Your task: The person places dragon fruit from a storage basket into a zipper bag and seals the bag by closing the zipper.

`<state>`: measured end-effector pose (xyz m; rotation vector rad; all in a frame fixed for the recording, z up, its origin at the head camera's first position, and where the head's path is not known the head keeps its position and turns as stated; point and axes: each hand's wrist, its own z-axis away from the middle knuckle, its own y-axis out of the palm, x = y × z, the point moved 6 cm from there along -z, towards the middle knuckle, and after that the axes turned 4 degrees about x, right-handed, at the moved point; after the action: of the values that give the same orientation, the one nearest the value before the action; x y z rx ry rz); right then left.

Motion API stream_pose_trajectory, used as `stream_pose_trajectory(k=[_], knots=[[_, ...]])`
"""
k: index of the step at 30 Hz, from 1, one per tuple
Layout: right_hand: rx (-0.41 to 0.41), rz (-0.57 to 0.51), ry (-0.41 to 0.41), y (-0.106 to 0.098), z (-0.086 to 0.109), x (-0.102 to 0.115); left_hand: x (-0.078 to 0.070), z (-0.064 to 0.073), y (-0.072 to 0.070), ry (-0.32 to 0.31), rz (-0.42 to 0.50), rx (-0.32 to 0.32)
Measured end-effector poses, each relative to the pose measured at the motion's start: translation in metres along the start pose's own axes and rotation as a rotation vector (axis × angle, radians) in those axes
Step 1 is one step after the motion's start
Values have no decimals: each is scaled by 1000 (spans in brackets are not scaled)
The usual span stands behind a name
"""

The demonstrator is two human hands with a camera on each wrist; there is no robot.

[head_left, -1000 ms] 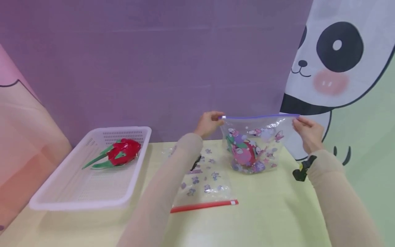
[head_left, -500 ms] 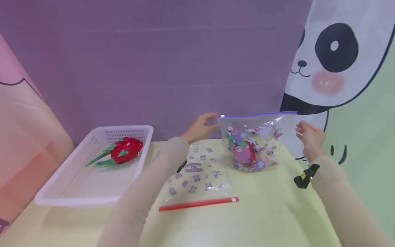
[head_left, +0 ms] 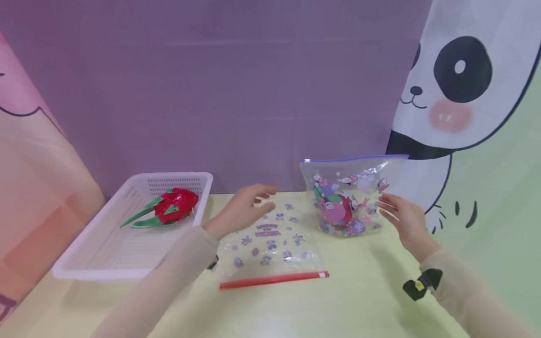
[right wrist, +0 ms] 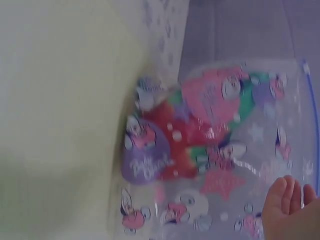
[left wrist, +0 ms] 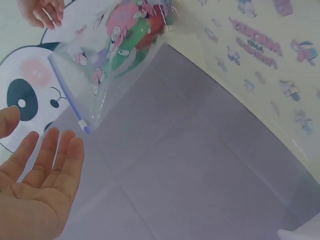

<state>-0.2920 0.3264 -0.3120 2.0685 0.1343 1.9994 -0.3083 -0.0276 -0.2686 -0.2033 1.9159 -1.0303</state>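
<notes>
A clear printed zip bag [head_left: 363, 188] with a purple slider seal stands upright at the back right of the table, a red and green object [head_left: 342, 209] inside it. Beside its right side is my right hand [head_left: 403, 220], fingers loosely bent and holding nothing. My left hand [head_left: 243, 209], relaxed with thumb and fingers apart, hovers over a second printed zip bag [head_left: 270, 244] with a red seal, which lies flat. In the left wrist view the left hand [left wrist: 45, 185] is empty, below the purple seal's slider [left wrist: 83, 124].
At the left stands a white perforated basket [head_left: 63, 272] holding a red and green dragon-fruit-like object [head_left: 175, 206]. A purple backdrop [head_left: 253, 94] rises behind the table [head_left: 359, 291]. A panda print [head_left: 460, 70] covers the cloth at right.
Both hands have let go of the purple-sealed bag's top corners. The left hand has moved left and down over the flat bag; the right has dropped lower beside the upright bag, which stays standing.
</notes>
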Motion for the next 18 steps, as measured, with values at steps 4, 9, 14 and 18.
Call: stream_pose_trajectory(k=[4,9,14,18], knots=[[112,84,-58,21,8,-13,3,30,2,-32,23,-6],[241,360,-143,50,18,-37,13,63,11,-40,54,16],[372,552,-98,78,26,-68,28,88,24,-44,67,64],[472,631,-72,99,26,-89,39,102,31,-68,105,96]])
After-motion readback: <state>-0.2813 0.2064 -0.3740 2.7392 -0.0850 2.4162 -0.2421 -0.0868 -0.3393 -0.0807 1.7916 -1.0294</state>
